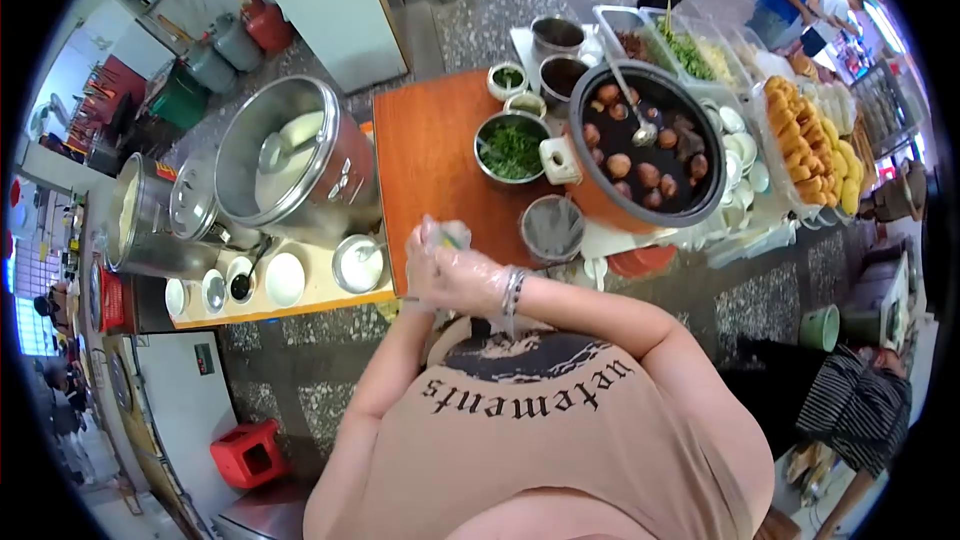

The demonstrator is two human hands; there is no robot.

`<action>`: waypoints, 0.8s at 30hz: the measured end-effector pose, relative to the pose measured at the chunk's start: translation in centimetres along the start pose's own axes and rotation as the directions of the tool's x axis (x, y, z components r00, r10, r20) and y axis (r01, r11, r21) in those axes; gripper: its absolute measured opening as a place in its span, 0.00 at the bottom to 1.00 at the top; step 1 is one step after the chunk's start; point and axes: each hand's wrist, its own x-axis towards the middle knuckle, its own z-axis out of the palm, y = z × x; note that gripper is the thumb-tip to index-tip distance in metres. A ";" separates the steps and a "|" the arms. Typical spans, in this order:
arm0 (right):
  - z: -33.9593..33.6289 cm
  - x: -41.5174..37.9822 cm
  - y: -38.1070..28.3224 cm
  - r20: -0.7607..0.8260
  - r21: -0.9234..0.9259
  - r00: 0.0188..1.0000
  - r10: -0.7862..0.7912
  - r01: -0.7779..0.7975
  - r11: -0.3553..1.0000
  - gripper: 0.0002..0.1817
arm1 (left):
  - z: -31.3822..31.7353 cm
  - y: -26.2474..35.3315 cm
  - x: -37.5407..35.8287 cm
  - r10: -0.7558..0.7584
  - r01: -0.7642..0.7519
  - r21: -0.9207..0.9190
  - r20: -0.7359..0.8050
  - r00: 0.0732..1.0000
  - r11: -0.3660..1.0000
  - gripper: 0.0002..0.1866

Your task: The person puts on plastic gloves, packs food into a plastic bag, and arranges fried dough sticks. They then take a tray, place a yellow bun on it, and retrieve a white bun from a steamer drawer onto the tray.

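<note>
The person's two hands meet in front of the chest, over the near edge of a reddish-brown board (pixel 425 160), with the right hand (pixel 468 276) lying across and partly hiding the left hand (pixel 419 278). Thin clear plastic covers the right hand like a loose glove and reaches the wrist, where a beaded bracelet (pixel 514 288) sits; clear film also shows around the left wrist. A crumpled bit of clear plastic (pixel 453 236) with a touch of green and yellow is at the far side of the joined hands, right beside the fingers and seemingly against them. The fingers are drawn in close together rather than spread, but they blur into the film, so one cannot tell whether either hand grips the plastic or merely touches it. To the right of the hands and well apart from them stands a container lined with a clear bag (pixel 552 228); beyond it on the board is a metal bowl of chopped greens (pixel 512 150). Farther right is a large pot (pixel 592 202) of dark liquid and round brown pieces, with a ladle (pixel 626 90) in it. Left of the hands, a metal bowl (pixel 359 290) with white contents stands on a pale counter (pixel 310 307).
</note>
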 end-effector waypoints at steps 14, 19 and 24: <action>7.2 -0.6 5.7 -0.049 0.845 0.663 0.747 -0.372 0.385 0.23 | 12.0 -7.1 28.0 0.073 -0.213 0.189 0.561 0.824 0.958 0.39; 9.9 -2.3 5.0 -0.082 0.886 0.521 0.850 -0.352 0.301 0.19 | 16.8 -3.9 30.9 0.021 -0.127 0.117 0.646 0.763 0.985 0.44; 9.7 -3.3 3.8 -0.237 0.806 0.445 0.864 -0.407 0.430 0.16 | 19.3 -1.5 30.9 0.098 -0.298 0.168 0.704 0.704 0.940 0.43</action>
